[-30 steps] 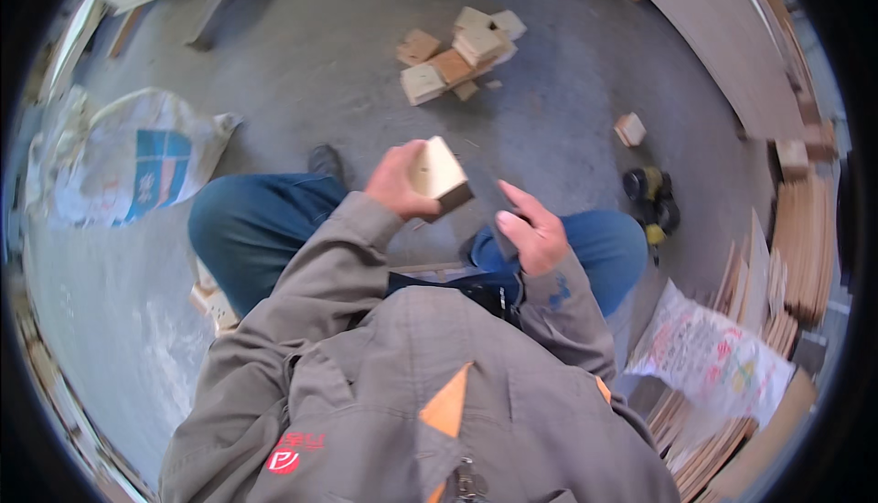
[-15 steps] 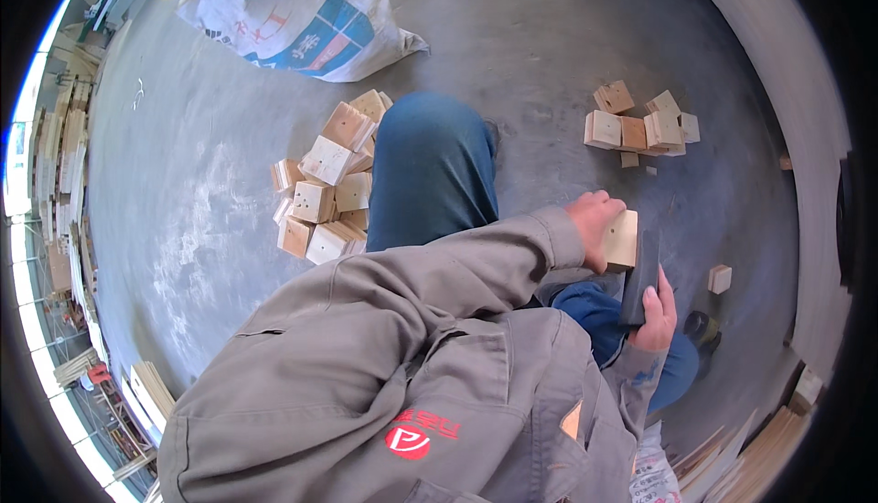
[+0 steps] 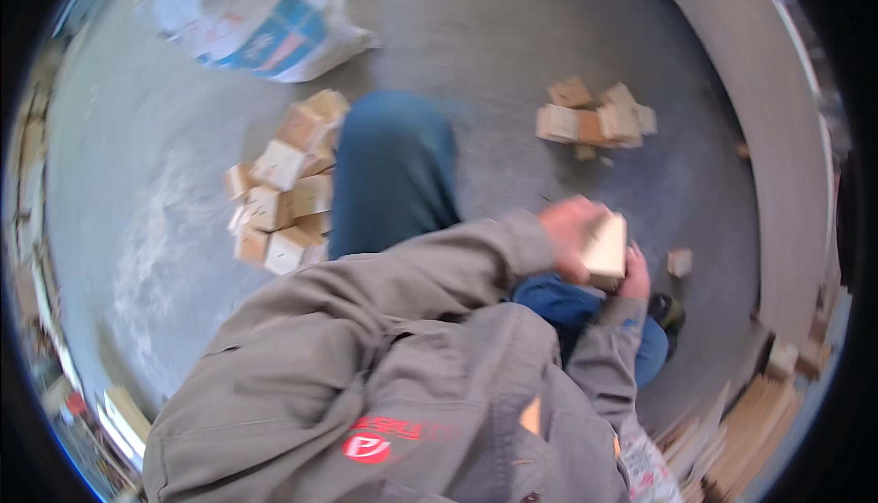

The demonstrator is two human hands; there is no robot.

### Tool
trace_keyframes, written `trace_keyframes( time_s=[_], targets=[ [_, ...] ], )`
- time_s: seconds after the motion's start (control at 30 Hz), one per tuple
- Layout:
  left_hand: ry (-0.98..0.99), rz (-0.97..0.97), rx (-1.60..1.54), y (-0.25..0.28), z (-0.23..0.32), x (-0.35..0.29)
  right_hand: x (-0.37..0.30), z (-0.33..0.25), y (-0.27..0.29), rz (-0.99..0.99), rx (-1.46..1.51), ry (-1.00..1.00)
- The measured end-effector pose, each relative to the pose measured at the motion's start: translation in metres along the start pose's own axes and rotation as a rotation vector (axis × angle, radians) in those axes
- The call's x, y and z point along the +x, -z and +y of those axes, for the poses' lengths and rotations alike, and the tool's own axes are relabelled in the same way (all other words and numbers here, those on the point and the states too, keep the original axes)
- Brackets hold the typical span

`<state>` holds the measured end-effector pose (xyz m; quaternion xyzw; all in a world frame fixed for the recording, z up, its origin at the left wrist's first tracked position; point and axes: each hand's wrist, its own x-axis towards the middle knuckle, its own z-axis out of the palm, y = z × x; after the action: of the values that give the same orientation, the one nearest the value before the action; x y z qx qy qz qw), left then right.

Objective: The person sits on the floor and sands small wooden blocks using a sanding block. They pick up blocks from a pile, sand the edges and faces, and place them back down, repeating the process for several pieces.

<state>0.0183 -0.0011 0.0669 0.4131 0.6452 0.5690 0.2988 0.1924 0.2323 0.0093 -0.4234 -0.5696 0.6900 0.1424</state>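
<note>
A pale wooden block (image 3: 604,251) is between my two hands, above my bent right leg. My left hand (image 3: 571,236), smeared by motion, wraps its left side. Against the block's right side are the fingers of my right hand (image 3: 635,274), pressed close. The dark flat bar seen earlier in my right hand does not show; whether it is hidden behind the block I cannot tell.
Stacked wooden blocks (image 3: 282,183) lie left of my knee. A smaller pile of blocks (image 3: 594,121) is ahead right, and a single block (image 3: 679,262) sits near my foot. A white sack (image 3: 265,23) stands far left. Boards (image 3: 750,430) lean at lower right.
The wooden block has turned and now meets my right hand, which has moved up to it. The dark bar has gone from sight. The whole view has shifted, so the floor things appear further left.
</note>
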Motion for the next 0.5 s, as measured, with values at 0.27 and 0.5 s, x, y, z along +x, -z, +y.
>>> trace_keyframes(
  time_s=[0.27, 0.5],
  targets=[
    [0.293, 0.273, -0.777, 0.025, -0.046, 0.009, -0.063, -0.034, -0.07, 0.144, 0.258, -0.015],
    [0.479, 0.171, -0.918, 0.002, -0.045, 0.007, -0.069, -0.02, -0.091, -0.017, 0.504, -0.003]
  ],
)
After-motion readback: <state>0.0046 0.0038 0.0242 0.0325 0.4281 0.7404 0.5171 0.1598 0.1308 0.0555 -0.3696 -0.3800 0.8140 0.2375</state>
